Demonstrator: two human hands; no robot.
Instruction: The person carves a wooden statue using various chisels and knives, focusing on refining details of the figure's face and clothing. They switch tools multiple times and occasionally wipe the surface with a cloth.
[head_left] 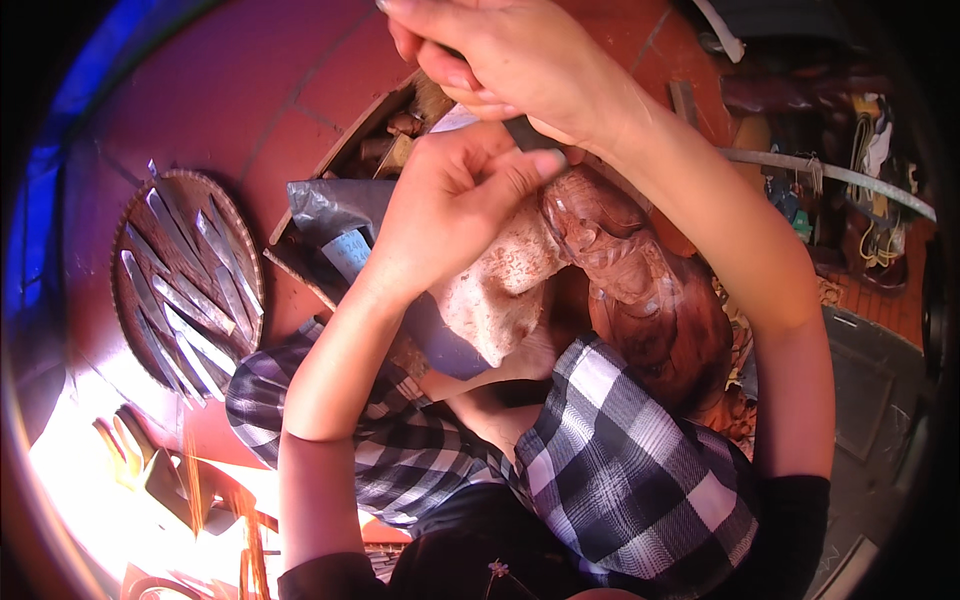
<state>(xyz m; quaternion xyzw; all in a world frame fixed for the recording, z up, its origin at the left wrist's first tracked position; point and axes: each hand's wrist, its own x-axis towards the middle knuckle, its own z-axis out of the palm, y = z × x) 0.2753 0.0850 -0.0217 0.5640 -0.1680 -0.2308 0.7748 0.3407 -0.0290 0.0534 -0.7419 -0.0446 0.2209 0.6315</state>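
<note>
My left hand (pixel 450 205) is closed, its thumb stretched along a small dark flat piece (pixel 524 132), whose kind I cannot tell. Above it, at the top edge, my right hand (pixel 490 62) has its fingers curled; what they hold, if anything, is hidden. Below the hands a whitish cloth (pixel 500 295), speckled with brown shavings, lies bunched over my lap. A glossy reddish-brown wood carving (pixel 640 270) with a carved figure stands right of the cloth, beneath my right forearm.
At left, a round woven tray (pixel 118 270) holds several metal carving chisels (pixel 180 235). Grey plastic sheeting (pixel 335 208) lies beside a wooden box (pixel 375 125) of wood pieces. A curved pale rod (pixel 840 174) and a dark panel (pixel 870 390) are at right. Glare covers the lower left.
</note>
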